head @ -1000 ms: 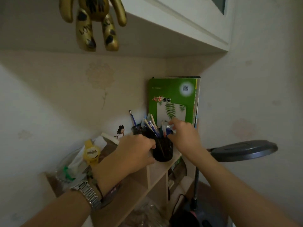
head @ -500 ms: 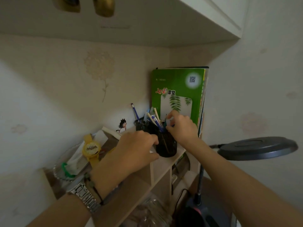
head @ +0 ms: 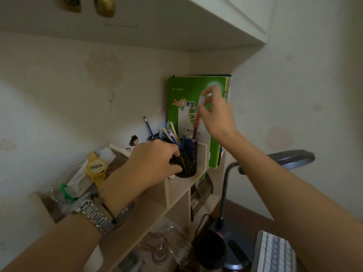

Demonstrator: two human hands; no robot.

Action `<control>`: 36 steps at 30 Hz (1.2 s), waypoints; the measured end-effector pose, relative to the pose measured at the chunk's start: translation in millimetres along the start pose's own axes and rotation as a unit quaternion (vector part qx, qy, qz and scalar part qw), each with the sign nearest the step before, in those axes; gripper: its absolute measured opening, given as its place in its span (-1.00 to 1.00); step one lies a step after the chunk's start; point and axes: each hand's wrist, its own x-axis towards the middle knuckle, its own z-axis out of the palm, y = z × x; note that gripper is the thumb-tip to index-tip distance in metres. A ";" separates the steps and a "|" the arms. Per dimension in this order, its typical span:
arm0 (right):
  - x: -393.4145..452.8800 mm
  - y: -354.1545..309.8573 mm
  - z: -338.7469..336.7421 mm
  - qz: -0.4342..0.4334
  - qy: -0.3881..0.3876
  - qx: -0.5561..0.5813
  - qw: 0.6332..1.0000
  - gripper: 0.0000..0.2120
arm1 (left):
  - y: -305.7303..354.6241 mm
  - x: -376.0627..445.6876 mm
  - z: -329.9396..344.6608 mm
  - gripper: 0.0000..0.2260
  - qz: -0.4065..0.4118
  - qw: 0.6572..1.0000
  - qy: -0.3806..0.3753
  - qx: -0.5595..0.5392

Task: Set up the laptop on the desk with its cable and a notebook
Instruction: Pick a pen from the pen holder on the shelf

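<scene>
A black mesh pen cup (head: 187, 165) full of pens and pencils stands on top of a small wooden shelf unit (head: 176, 195). My left hand (head: 155, 163) grips the cup's left side and holds it in place. My right hand (head: 215, 112) is raised above the cup, pinching a red pen (head: 196, 122) with a white cap; the pen's lower end is still at the cup's rim. Behind them a green book (head: 188, 95) stands upright against the wall corner. No laptop, cable or notebook shows clearly.
A yellow toy watch (head: 96, 167) and a tissue pack lie at the left of the shelf top. A grey desk lamp (head: 290, 158) reaches in at the right, its base (head: 233, 248) below. A keyboard corner (head: 273, 252) shows at bottom right. A white cabinet hangs overhead.
My right hand has lifted up from the cup, drawing the red pen upward. My left hand has stayed on the cup. The view has tilted a little.
</scene>
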 end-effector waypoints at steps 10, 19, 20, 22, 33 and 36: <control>-52.2 -24.8 -118.9 0.050 -0.034 0.097 0.993 -0.79 | 53.8 -13.3 -27.9 -0.67 0.078 0.995 0.028 -0.056; -150.8 -1.0 -218.1 0.097 -0.015 0.011 0.995 -0.75 | 147.4 -33.8 -11.4 -0.68 0.176 0.967 0.019 -0.186; -164.4 3.8 -228.4 0.104 -0.006 -0.002 0.995 -0.75 | 158.8 -37.1 -5.8 -0.68 0.188 0.962 0.011 -0.198; -193.3 14.1 -248.1 0.126 0.010 -0.027 0.992 -0.75 | 183.5 -44.3 8.5 -0.68 0.216 0.953 -0.015 -0.213; -356.0 59.5 -328.4 0.301 0.088 -0.100 0.944 -0.79 | 307.7 -80.1 90.5 -0.69 0.332 0.900 -0.167 -0.227; -394.6 66.6 -343.9 0.341 0.112 -0.108 0.927 -0.83 | 337.3 -91.9 110.6 -0.71 0.348 0.890 -0.189 -0.227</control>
